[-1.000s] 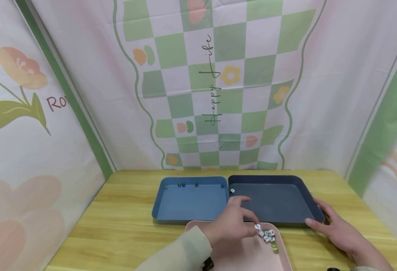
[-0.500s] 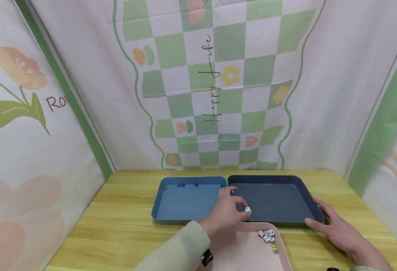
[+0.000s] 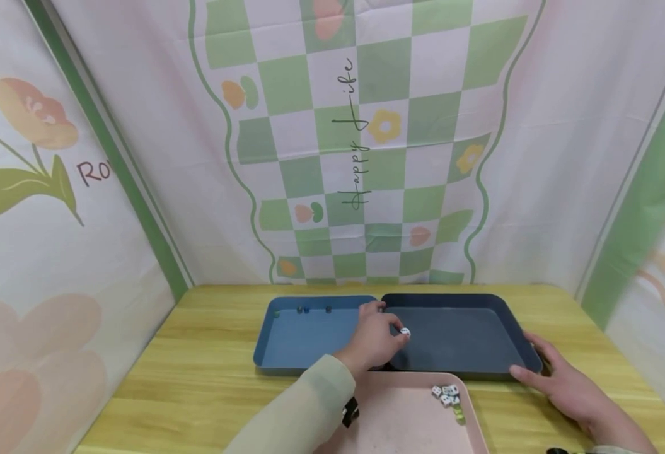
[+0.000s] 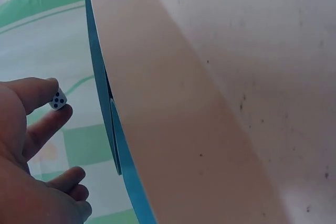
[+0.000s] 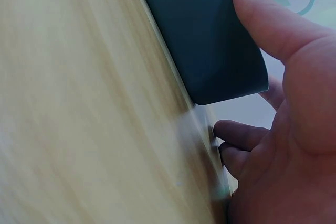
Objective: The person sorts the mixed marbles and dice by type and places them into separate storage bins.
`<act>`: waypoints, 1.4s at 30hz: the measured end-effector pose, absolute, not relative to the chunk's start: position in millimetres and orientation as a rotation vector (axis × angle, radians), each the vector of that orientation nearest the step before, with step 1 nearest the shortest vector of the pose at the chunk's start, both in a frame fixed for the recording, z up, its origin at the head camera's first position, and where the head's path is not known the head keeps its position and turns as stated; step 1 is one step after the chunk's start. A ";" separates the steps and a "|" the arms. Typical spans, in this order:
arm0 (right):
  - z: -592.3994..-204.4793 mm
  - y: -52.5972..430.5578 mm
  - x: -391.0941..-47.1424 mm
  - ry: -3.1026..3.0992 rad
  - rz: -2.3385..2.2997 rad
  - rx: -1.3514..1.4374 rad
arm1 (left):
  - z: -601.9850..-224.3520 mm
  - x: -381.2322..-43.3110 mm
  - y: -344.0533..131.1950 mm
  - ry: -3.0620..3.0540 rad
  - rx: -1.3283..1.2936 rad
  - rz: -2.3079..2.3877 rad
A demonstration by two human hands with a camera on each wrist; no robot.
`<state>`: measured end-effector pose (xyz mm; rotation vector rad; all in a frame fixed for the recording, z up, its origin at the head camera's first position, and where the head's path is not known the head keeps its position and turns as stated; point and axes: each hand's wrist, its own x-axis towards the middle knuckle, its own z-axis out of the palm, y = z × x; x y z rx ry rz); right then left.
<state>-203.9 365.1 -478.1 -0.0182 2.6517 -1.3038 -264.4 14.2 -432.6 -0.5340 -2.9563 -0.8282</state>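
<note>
My left hand point(image 3: 372, 339) pinches a white die point(image 3: 405, 331) between thumb and index finger, over the left part of the dark navy tray point(image 3: 462, 343). In the left wrist view that die point(image 4: 59, 99) shows dark pips, and the other fingers are spread away from it. My right hand point(image 3: 573, 391) holds the navy tray's front right corner, thumb at the front rim and fingers along the outer side. Nearest me, the pink tray point(image 3: 406, 416) has several white dice point(image 3: 446, 396) and yellow-green pieces point(image 3: 459, 414) in its far right corner.
Left of the navy tray stands a blue tray point(image 3: 315, 347) with several small dark beads point(image 3: 303, 309) along its far wall. All three trays stand close together on a wood-grain table point(image 3: 185, 366). A patterned curtain point(image 3: 360, 157) hangs behind.
My left hand has lifted the die out of the pink tray and carried it forward and left to above the navy tray. My right hand has stayed at the corner.
</note>
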 end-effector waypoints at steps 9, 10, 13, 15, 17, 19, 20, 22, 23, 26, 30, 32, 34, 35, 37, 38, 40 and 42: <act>-479.3 364.8 -203.7 2.655 -1.287 -0.012 | -432.1 -271.5 15.8 -2.977 -0.428 -0.765; -479.0 364.8 -203.7 2.655 -1.287 -0.013 | -431.4 -271.8 16.3 -2.974 -0.414 -0.760; -478.3 365.4 -203.8 2.658 -1.286 -0.016 | -428.3 -272.1 17.0 -2.974 -0.378 -0.718; -477.8 365.8 -203.9 2.658 -1.287 -0.020 | -426.9 -272.3 16.2 -2.974 -0.376 -0.726; -477.5 365.9 -203.9 2.655 -1.283 -0.012 | -426.6 -272.8 14.4 -2.973 -0.368 -0.747; -477.2 365.9 -204.2 2.647 -1.287 -0.011 | -427.2 -273.6 11.9 -2.970 -0.366 -0.779; -477.1 365.8 -204.5 2.643 -1.290 -0.010 | -427.8 -273.8 10.8 -2.972 -0.369 -0.790; -477.3 365.7 -205.0 2.641 -1.289 -0.008 | -428.9 -274.3 8.7 -2.984 -0.373 -0.792; -477.4 365.7 -205.1 2.641 -1.289 -0.010 | -429.5 -274.8 7.9 -2.991 -0.377 -0.790; -477.5 365.6 -205.2 2.647 -1.288 -0.015 | -430.4 -274.2 6.8 -3.018 -0.391 -0.774; -477.3 365.5 -205.1 2.643 -1.303 -0.017 | -429.2 -271.5 7.2 -3.035 -0.407 -0.767; -476.9 365.4 -205.1 2.642 -1.307 -0.017 | -427.7 -269.4 8.2 -3.043 -0.407 -0.789; -476.5 365.3 -205.1 2.642 -1.308 -0.014 | -425.7 -266.8 9.4 -3.049 -0.420 -0.790; -476.5 365.2 -204.8 2.644 -1.308 -0.016 | -425.1 -265.4 10.0 -3.051 -0.438 -0.775; -476.7 365.2 -204.5 2.650 -1.305 -0.018 | -423.8 -261.8 11.7 -3.055 -0.482 -0.744; -477.1 365.2 -204.3 2.651 -1.306 -0.020 | -423.6 -260.0 12.6 -3.053 -0.507 -0.723; -477.7 365.4 -204.2 2.652 -1.305 -0.021 | -422.7 -255.8 14.3 -3.047 -0.556 -0.700; -478.4 365.6 -204.2 2.652 -1.304 -0.023 | -421.6 -251.4 16.6 -3.045 -0.597 -0.694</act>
